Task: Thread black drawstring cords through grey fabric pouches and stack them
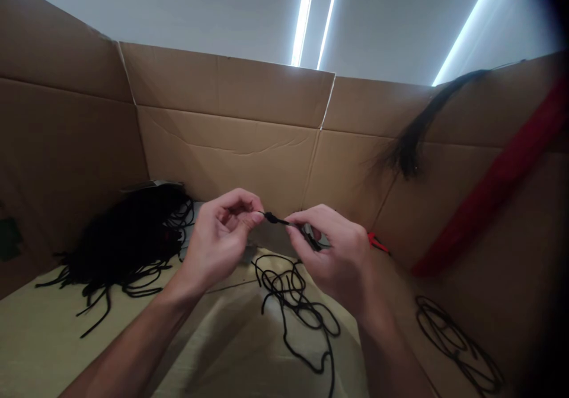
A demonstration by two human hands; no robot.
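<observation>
Between my two hands a short black cord point(271, 217) with a dark knot in its middle is held in the air. My left hand point(222, 232) pinches a thin end of it between thumb and index finger. On the other side of the knot, my right hand point(331, 241) grips the cord with thumb and fingertips. More dark cord shows under the right fingers, partly hidden by them. Below the hands, a loose tangle of black cords point(306, 312) lies on the pale table.
A big heap of black cords point(128, 238) sits at the left. Another cord coil point(457, 344) lies at the right. Cardboard walls point(231, 131) enclose the table. Black threads point(411, 143) and a red strip point(493, 179) hang on the right wall. A red object point(377, 243) is behind my right hand.
</observation>
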